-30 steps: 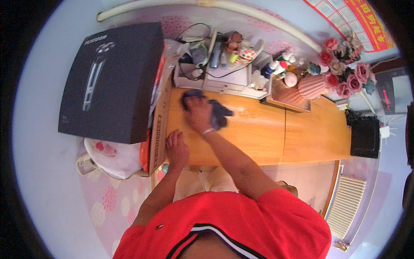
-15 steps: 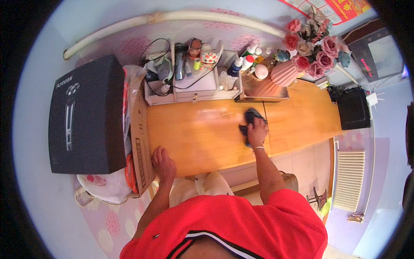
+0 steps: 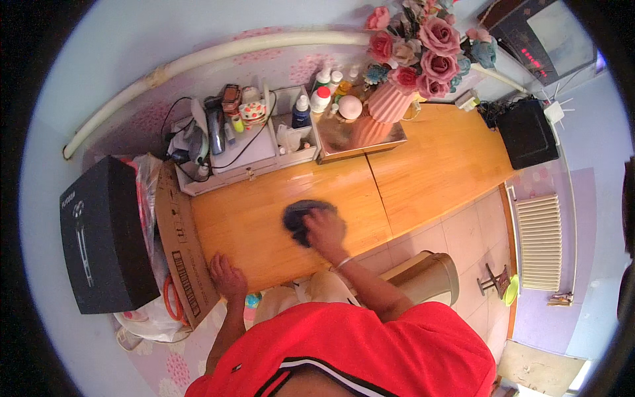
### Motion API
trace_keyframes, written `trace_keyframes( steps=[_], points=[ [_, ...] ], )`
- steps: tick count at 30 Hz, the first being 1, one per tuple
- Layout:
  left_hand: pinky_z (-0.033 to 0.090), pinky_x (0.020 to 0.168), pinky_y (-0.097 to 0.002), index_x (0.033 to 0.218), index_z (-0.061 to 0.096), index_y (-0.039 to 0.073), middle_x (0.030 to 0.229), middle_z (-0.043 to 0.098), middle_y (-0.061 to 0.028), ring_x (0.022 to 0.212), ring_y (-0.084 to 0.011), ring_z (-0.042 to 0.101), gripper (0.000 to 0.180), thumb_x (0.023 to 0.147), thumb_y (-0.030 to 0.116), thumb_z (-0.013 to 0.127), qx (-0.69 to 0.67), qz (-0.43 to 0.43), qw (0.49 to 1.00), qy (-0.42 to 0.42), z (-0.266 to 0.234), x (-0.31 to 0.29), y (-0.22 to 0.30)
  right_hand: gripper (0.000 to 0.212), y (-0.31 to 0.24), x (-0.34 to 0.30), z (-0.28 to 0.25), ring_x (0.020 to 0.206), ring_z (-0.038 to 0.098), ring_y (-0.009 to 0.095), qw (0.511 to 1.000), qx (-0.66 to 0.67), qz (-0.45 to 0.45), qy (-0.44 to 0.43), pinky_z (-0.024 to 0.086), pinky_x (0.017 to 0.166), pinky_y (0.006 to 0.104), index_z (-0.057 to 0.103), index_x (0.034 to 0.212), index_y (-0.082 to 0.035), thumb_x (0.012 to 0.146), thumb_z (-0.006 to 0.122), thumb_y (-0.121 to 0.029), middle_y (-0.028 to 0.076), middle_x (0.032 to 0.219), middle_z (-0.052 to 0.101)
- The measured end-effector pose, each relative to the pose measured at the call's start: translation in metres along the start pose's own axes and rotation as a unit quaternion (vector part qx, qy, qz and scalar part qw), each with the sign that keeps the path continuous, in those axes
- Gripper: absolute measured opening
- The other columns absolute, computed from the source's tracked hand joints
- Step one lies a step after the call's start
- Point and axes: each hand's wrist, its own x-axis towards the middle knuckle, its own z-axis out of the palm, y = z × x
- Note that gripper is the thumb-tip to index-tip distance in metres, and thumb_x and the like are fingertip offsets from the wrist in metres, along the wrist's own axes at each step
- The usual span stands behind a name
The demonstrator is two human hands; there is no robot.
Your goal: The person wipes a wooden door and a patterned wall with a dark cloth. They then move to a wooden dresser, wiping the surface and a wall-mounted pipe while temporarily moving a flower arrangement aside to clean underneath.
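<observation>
The dark cloth (image 3: 296,222) is found on the worktop (image 3: 241,228), well to the nine o'clock side of the seam (image 3: 379,195); half a second earlier it was placed just beside that line. Direction of travel is thus reversed: the cloth was carried towards three o'clock over the preceding interval. Blur is noted at the right hand (image 3: 327,233), laid over the cloth's four o'clock side; whether it is gripped or merely pressed cannot be told. The left hand (image 3: 229,275) is unchanged in role: open, fingers spread, it is rested flat at eight o'clock from the cloth, near the cardboard box (image 3: 183,245).

The back-and-forth sweep is judged to be wiping in progress, with the middle of this section now being covered. The drawer unit (image 3: 248,159) at eleven o'clock and the shiny box (image 3: 334,142) at one o'clock are left untouched.
</observation>
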Motion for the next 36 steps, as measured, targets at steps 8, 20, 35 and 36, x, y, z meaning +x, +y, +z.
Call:
trace_keyframes(
  steps=[8, 20, 35, 36],
  points=[
    [0.028, 0.114, -0.0557, 0.129, 0.048, -0.002, 0.140, 0.044, -0.0224, 0.134, -0.0424, 0.038, 0.048, 0.081, 0.006, 0.051, 0.050, 0.022, 0.998, -0.017, 0.007, -0.006, -0.007, 0.031, 0.259, -0.049, -0.071, 0.111, 0.054, 0.041, 0.870, -0.205, 0.444, 0.056, 0.048, 0.083, 0.0584, 0.057, 0.115, -0.016, 0.086, 0.057, -0.027, 0.012, 0.121, 0.057],
    [0.033, 0.109, -0.0554, 0.127, 0.050, -0.001, 0.135, 0.048, -0.0223, 0.129, -0.0416, 0.042, 0.046, 0.081, 0.005, 0.050, 0.041, 0.037, 0.998, -0.004, 0.001, 0.005, -0.001, 0.033, 0.036, 0.016, -0.019, 0.108, 0.050, 0.033, 0.997, 0.060, -0.048, -0.026, 0.042, 0.082, 0.0507, 0.063, 0.106, -0.016, 0.074, 0.067, -0.024, 0.010, 0.117, 0.055],
    [0.027, 0.113, -0.0556, 0.127, 0.050, -0.001, 0.137, 0.047, -0.0232, 0.132, -0.0419, 0.040, 0.044, 0.083, 0.007, 0.053, 0.022, 0.004, 0.999, -0.041, 0.002, 0.005, 0.003, 0.038, 0.350, -0.057, -0.052, 0.106, 0.055, 0.045, 0.851, -0.104, 0.507, 0.091, 0.046, 0.086, 0.0592, 0.057, 0.115, -0.011, 0.090, 0.055, -0.041, 0.021, 0.119, 0.056],
    [0.027, 0.113, -0.0557, 0.127, 0.050, -0.001, 0.138, 0.047, -0.0231, 0.132, -0.0419, 0.040, 0.044, 0.084, 0.007, 0.053, 0.017, 0.004, 0.999, -0.042, 0.002, 0.004, 0.002, 0.036, 0.344, -0.079, -0.041, 0.102, 0.056, 0.045, 0.864, -0.130, 0.475, 0.105, 0.046, 0.085, 0.0576, 0.056, 0.114, -0.010, 0.091, 0.055, -0.038, 0.022, 0.115, 0.056]
  ],
)
